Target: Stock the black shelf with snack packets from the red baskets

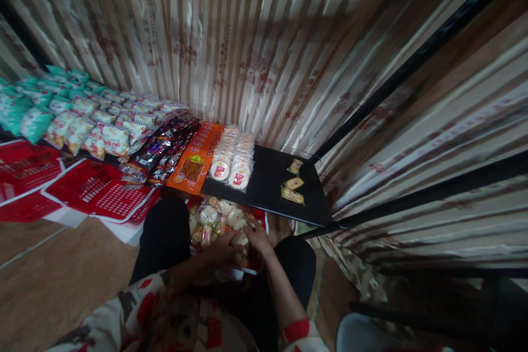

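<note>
My left hand (225, 248) and my right hand (257, 236) are close together over a red basket (264, 219) between my knees. Their fingers are curled around a pale wrapped snack (240, 240), partly covered by the fingers. Loose wrapped snacks fill the basket, among them round white wrapped crackers (208, 214). Just beyond, on a black shelf (268, 179), stand two rows of wrapped round white crackers (239, 173) with red labels. Several small yellowish wrapped snacks (292, 195) lie toward the shelf's right end.
Left along the shelf are an orange snack bag (196, 159), dark shiny packets (159, 148), white packets (111, 140) and green packets (36, 122). Red baskets (99, 190) sit on the floor at left. A striped curtain (231, 38) hangs behind; black poles (396, 66) slant at right.
</note>
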Demonstrator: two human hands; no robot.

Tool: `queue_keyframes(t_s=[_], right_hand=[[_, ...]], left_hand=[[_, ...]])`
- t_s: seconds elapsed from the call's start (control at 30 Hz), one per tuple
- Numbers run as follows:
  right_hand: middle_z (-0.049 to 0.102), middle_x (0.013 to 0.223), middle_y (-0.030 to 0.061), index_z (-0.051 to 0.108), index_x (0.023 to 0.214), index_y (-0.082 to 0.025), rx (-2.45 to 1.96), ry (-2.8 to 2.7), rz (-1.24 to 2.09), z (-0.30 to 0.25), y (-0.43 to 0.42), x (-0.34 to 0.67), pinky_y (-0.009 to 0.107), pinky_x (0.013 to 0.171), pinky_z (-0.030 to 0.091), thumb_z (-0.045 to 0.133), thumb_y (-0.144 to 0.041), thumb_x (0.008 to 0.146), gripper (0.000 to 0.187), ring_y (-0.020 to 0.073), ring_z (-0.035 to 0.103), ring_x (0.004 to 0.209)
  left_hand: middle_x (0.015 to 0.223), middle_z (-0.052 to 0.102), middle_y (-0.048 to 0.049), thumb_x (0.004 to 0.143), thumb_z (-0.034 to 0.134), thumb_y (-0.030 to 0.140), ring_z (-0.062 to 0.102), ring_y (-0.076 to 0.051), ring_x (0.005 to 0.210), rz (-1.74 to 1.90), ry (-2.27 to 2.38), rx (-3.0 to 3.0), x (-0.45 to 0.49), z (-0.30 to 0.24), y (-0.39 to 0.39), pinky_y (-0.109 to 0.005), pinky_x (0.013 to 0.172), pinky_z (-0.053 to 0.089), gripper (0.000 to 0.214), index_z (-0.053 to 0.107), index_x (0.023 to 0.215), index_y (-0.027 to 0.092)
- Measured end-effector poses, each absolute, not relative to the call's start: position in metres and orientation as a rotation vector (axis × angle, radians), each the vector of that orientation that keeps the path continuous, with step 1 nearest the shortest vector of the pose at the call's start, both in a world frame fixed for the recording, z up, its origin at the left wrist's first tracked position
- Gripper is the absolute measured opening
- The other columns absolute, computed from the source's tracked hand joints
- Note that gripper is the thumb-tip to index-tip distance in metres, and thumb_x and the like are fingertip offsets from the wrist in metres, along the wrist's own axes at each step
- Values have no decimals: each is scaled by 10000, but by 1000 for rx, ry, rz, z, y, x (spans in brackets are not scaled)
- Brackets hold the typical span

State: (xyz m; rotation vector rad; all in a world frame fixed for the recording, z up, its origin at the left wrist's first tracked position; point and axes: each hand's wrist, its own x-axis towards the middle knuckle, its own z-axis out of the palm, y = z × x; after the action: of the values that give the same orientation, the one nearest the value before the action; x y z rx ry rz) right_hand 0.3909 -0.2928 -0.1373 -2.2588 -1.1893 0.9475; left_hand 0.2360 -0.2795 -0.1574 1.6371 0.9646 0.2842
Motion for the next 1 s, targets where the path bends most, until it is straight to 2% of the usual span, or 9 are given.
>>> queue_keyframes(t_s=[0.17, 0.3, 0.43, 0.63, 0.83, 1.0], right_hand=[[691, 816, 31, 655, 813, -177, -2112, -938, 1078, -131, -289, 384, 234, 610, 486, 521, -277, 757, 177, 162, 640, 726], [652, 680, 26, 610, 749, -167, -2077, -841, 1114, -126, -286, 375, 216, 483, 468, 499, -309, 793, 185, 126, 592, 547], [633, 632, 32, 549, 650, -181, -1886, -687, 1267, -118, -283, 370, 221, 504, 499, 504, -433, 819, 306, 120, 593, 533], [634, 610, 46, 561, 718, -200, -1776, -530, 1381, -109, -276, 363, 278, 571, 538, 502, -533, 817, 353, 166, 641, 573], [675, 716, 81, 591, 832, -197, -1746, -586, 1384, -100, -271, 356, 289, 545, 534, 461, -625, 796, 448, 205, 675, 685], [690, 751, 70, 606, 867, -199, -1736, -656, 1411, -91, -270, 350, 279, 559, 521, 472, -575, 809, 403, 199, 678, 719]], left_hand=[[1041, 621, -60, 721, 583, 275, 575, -186, 885, 388, 952, 1536, 230, -152, -279, -266, 756, 457, 518, 517, 1219, 147], [826, 612, -10, 735, 565, 240, 576, -143, 747, 436, 892, 1421, 228, -155, -278, -232, 645, 443, 529, 479, 1247, 140], [767, 586, 1, 753, 535, 240, 557, -132, 713, 483, 909, 1454, 223, -152, -269, -223, 623, 431, 440, 527, 1178, 124], [769, 603, -4, 798, 484, 301, 543, -142, 729, 505, 1037, 1562, 218, -149, -252, -238, 667, 431, 274, 613, 974, 135], [802, 631, -17, 814, 495, 404, 554, -158, 774, 589, 1028, 1509, 211, -146, -242, -244, 708, 436, 301, 617, 917, 149], [809, 641, -30, 811, 513, 388, 563, -163, 759, 565, 1048, 1476, 206, -141, -233, -256, 691, 443, 287, 603, 904, 131]])
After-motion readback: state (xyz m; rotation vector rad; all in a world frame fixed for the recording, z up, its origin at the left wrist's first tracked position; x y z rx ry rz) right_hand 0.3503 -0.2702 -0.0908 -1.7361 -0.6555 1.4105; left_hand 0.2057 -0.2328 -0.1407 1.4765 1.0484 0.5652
